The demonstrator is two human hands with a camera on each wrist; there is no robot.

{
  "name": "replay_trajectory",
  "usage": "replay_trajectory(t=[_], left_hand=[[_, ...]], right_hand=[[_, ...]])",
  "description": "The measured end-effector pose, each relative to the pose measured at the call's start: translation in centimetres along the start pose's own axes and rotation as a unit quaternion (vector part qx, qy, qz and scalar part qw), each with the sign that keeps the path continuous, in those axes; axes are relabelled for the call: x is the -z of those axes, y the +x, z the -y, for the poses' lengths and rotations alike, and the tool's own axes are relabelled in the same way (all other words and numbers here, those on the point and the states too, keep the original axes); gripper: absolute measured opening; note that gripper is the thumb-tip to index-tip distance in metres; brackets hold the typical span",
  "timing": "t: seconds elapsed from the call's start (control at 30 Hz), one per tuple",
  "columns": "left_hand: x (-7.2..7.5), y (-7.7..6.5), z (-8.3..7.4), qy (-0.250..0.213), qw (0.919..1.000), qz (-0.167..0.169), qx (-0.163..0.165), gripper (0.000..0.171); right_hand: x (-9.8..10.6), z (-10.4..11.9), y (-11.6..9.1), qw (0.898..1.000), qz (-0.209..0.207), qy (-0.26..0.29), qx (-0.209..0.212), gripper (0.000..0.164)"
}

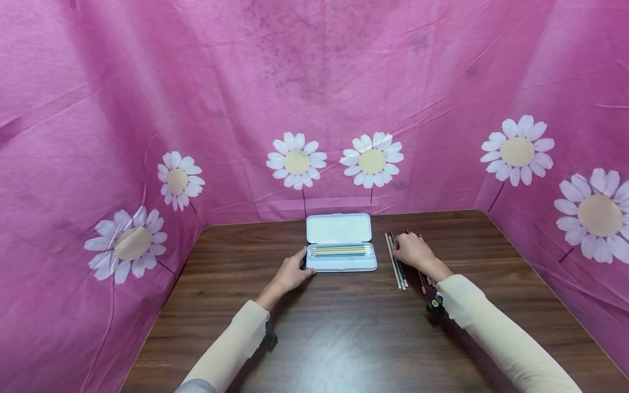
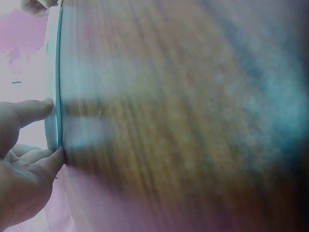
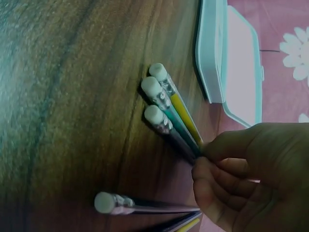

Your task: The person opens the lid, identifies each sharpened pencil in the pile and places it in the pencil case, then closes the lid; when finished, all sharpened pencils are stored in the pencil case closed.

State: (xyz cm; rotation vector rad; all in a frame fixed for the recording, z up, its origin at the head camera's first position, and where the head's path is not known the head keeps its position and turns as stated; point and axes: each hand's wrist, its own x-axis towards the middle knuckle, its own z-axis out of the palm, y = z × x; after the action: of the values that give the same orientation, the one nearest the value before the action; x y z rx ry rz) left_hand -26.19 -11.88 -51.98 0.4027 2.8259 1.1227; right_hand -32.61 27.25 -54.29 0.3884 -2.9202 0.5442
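A white pencil case (image 1: pixel 344 269) lies with its lid (image 1: pixel 339 229) raised at the back and several pencils (image 1: pixel 339 251) side by side inside. My left hand (image 1: pixel 290 274) holds the case's left front corner, thumb on the front edge and fingers along the side. To the right of the case, my right hand (image 1: pixel 415 252) is over loose pencils (image 1: pixel 392 259). Its thumb and forefinger pinch at a group of three, a yellow pencil (image 3: pixel 186 116), a green pencil (image 3: pixel 175 120) and a dark pencil (image 3: pixel 177 145). Exactly which are pinched is hidden.
More pencils (image 1: pixel 422 283) lie under and right of my right hand; one white eraser end (image 3: pixel 104 203) shows up close. The brown wooden table (image 1: pixel 334 327) meets a pink cloth with daisies (image 1: pixel 324 82) at its back and sides.
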Motion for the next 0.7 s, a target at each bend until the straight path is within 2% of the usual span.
replay_trajectory(t=[0.13, 0.37, 0.47, 0.6, 0.7], left_hand=[[0.0, 0.0, 0.0, -0.005, 1.0000, -0.004, -0.002, 0.077], [0.0, -0.1, -0.1, -0.005, 1.0000, -0.006, -0.006, 0.077], [0.1, -0.1, -0.1, -0.007, 1.0000, -0.004, -0.004, 0.076], [0.1, -0.1, -0.1, -0.007, 1.0000, -0.001, -0.001, 0.077], [0.1, -0.1, -0.1, -0.006, 1.0000, -0.001, -0.002, 0.077]], right_hand=[[-0.1, 0.4, 0.0, 0.999, 0.017, -0.017, -0.039, 0.022], [2.9, 4.8, -1.6, 0.994, 0.047, -0.032, -0.097, 0.013], [1.8, 3.9, -1.0, 0.992, 0.048, -0.048, -0.106, 0.013], [-1.4, 0.3, 0.6, 0.991, 0.046, -0.057, -0.111, 0.018], [-2.8, -1.5, 1.3, 0.991, 0.049, -0.053, -0.117, 0.022]])
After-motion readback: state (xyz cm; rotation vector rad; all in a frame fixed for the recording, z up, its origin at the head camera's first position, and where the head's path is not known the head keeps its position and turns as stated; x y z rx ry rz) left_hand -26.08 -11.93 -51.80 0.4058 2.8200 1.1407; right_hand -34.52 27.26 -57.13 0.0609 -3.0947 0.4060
